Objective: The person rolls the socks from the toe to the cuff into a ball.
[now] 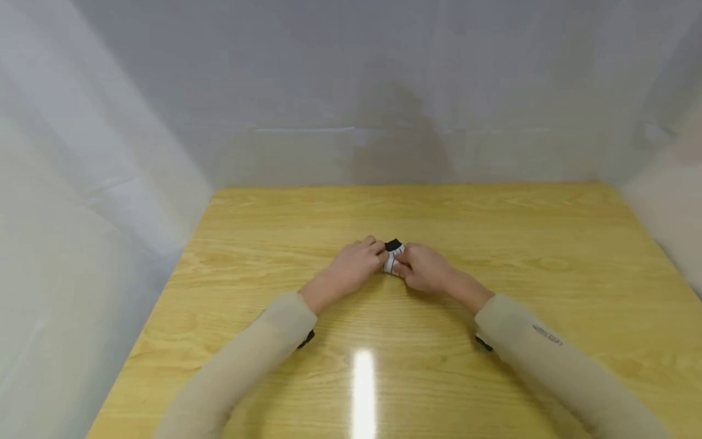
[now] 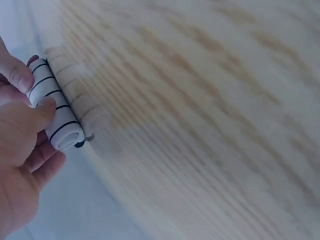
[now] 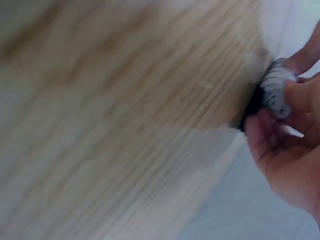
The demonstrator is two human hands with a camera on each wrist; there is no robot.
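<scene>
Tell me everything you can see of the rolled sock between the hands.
The sock is white with thin black stripes and a black end, soft knit cloth by the look, rolled into a tight short cylinder with a spiral visible at one end. It lies on the table, mid-width. The left hand pinches it with fingers and thumb; the right hand grips the other side. The right wrist view is blurred, so finer detail is unclear.
</scene>
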